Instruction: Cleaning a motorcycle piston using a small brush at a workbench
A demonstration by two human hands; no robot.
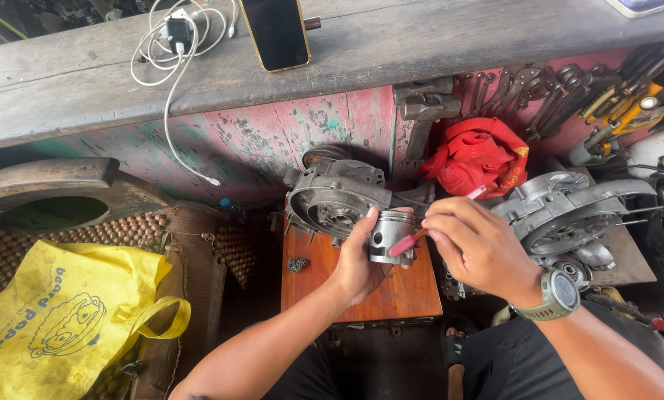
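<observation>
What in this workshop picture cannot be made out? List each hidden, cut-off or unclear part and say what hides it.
Head view:
- Working end of the red tool: hidden against the piston.
- Near side of the piston: covered by the left hand.
- Right hand fingertips: curled under, out of sight.
- Phone: top cut off by the upper edge.
- Hanging tools: too small and crowded to tell apart.

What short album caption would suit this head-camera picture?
Over a wooden stool, the left hand holds a metal piston while the right hand works it with a red-handled brush.
</observation>
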